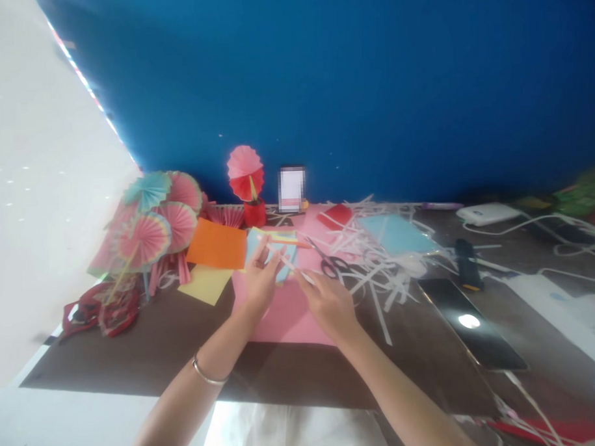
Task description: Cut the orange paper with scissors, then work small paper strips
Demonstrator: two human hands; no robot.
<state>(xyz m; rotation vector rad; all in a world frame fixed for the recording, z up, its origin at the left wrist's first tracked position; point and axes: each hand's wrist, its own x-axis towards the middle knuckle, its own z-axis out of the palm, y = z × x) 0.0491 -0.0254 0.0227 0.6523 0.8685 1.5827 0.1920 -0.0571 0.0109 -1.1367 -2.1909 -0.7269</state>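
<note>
A narrow white strip (288, 262), seemingly paper or tape backing, stretches between my two hands. My left hand (262, 279) pinches its far end with thumb and fingers. The near end runs into the closed fingers of my right hand (331, 305). Beneath the hands lies a pink paper sheet (281, 324), with light blue paper (287, 269) partly hidden behind the fingers. Black-handled scissors (331, 264) rest just beyond my right hand. To the left of my left hand are an orange sheet (217, 245) and a yellow sheet (206, 283).
Folded paper fans (142, 238) crowd the left side. A pink and red fan (245, 173) stands in a red holder (255, 213). Tangled white strips (377, 266) cover the table right of the scissors. Farther right lie a phone (471, 324), a white device (487, 214) and cables.
</note>
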